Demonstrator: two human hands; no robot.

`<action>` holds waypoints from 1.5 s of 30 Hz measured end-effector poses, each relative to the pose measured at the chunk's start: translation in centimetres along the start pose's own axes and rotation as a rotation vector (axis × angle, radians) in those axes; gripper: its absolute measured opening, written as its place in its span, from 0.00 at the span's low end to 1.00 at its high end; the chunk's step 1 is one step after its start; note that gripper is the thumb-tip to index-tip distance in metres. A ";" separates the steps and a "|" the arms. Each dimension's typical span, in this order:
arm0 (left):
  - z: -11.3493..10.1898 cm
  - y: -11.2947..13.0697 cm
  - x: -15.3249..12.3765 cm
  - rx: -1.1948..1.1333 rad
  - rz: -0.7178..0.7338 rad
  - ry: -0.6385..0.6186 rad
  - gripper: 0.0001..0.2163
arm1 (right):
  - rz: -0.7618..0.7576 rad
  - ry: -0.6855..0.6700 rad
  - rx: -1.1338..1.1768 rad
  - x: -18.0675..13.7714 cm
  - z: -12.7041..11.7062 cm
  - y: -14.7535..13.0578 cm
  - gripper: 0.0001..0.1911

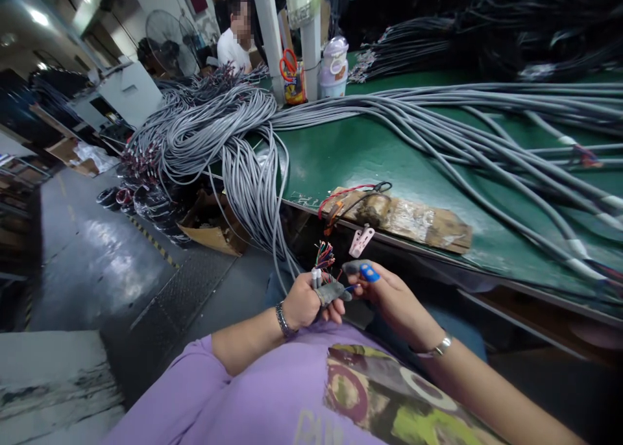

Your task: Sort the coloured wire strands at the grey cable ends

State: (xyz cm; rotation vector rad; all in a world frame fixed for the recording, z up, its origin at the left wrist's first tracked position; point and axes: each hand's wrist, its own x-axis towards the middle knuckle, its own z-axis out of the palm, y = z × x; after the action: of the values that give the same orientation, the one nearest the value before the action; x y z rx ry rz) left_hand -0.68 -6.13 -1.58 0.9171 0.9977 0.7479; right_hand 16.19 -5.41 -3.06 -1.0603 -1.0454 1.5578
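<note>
My left hand (pixel 306 302) is closed round the ends of grey cables (pixel 317 277), from which a tuft of coloured wires (pixel 324 255) sticks up. A grey finger cot covers one of its fingers. My right hand (pixel 384 292) pinches a thin blue wire next to the left hand; its fingertips wear grey and blue cots. Both hands are low in the view, just below the edge of the green table (pixel 360 153). The grey cables run up from my hands over the table edge.
A large bundle of grey cables (pixel 233 127) drapes over the table's left end; more run across it to the right. A taped cardboard piece (pixel 413 218) with red and black wires lies at the edge. Scissors (pixel 289 62) and a jar (pixel 335 65) stand by a white post. A person in white sits behind.
</note>
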 end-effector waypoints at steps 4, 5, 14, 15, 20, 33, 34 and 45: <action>0.6 0.4 0.0 0.104 0.047 -0.006 0.24 | 0.013 -0.087 -0.072 -0.6 0.5 -1.0 0.18; 0.6 0.5 -0.1 0.121 0.049 -0.010 0.24 | 0.009 -0.088 -0.083 -0.7 0.7 -1.4 0.18; 0.6 0.1 -0.1 0.080 0.080 0.053 0.22 | 0.042 0.011 0.004 -1.1 2.5 -2.5 0.18; 0.6 0.0 -0.1 0.054 0.088 0.073 0.22 | 0.042 0.039 -0.004 -1.1 2.5 -2.4 0.18; 0.9 0.3 -0.1 -0.072 0.082 0.157 0.23 | 0.037 0.216 0.126 -0.5 1.6 -1.7 0.13; 3.7 4.2 0.8 -0.219 0.043 0.078 0.23 | 0.156 -0.004 0.465 3.1 0.4 -4.8 0.19; 3.8 4.2 1.0 -0.223 0.044 0.080 0.23 | 0.147 -0.006 0.465 3.2 0.5 -4.8 0.19; 3.4 3.5 1.4 -0.225 0.002 0.097 0.23 | 0.104 0.026 0.475 4.5 1.1 -2.9 0.24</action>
State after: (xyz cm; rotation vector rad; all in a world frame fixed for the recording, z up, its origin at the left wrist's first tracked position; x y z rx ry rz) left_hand 2.56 -4.42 1.86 0.6922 0.9744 0.8941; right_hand 15.08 -0.62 -0.65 -0.8090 -0.5637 1.7572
